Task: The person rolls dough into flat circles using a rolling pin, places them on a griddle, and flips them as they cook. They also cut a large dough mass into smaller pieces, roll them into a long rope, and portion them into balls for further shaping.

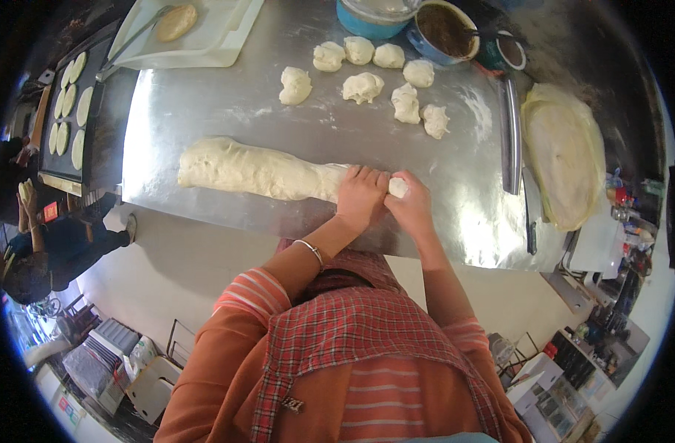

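A thick log of pale dough (254, 169) lies across the metal worktop (215, 102), its right end narrowed. My left hand (362, 194) grips that narrow end from above, fingers wrapped over it. Right beside it, my right hand (412, 202) holds the dough's tip (398, 187), which shows as a rounded knob between thumb and fingers. The two hands touch, so whether the knob is still joined to the log is hidden. Beyond them sit several torn dough pieces, among them a ragged one (362, 87) and a smaller one (435, 121) nearer my right hand.
A metal bar (512, 135), a knife (531, 213) and a large dough mass under plastic (564, 155) lie right. Behind stand a blue tub (371, 25), a bowl of dark filling (443, 30) and a white tray (215, 52). Left, a co-worker (55, 238) stands near a baking tray (69, 160).
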A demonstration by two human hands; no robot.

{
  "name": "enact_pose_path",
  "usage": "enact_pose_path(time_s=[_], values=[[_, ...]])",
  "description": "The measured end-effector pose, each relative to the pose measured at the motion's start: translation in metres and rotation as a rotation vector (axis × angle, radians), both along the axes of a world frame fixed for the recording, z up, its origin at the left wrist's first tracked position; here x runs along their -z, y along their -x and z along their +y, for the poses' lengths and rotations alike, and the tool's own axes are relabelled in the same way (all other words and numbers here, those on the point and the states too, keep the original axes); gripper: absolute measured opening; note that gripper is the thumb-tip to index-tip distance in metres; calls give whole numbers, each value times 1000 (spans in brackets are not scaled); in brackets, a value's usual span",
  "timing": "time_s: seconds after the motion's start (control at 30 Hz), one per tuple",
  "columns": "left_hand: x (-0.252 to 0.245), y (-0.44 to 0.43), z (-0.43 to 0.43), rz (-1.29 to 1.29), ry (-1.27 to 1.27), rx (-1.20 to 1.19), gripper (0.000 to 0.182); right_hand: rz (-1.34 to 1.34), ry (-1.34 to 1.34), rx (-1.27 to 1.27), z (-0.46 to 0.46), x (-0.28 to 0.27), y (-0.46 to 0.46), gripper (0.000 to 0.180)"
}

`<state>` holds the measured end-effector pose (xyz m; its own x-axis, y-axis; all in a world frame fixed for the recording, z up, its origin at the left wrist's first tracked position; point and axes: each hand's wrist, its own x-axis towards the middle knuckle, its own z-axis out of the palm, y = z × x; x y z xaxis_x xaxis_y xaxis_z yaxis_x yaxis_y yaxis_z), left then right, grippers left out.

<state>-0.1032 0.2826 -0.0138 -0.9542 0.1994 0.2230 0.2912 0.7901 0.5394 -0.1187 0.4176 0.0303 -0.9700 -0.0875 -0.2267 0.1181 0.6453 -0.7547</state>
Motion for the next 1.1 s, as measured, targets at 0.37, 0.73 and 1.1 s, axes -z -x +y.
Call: enact_pose_path(time_s=[0.37, 0.73, 1.1], values=[[-4, 11, 32, -191, 288, 53, 15, -366, 655, 457, 31, 8, 0, 26], [-3, 11, 59, -269, 275, -246, 16, -461, 698, 217, 52, -33, 23, 46], [-35, -28, 37, 43, 67, -380, 67, 500, -190, -559, -42, -117, 81, 54]])
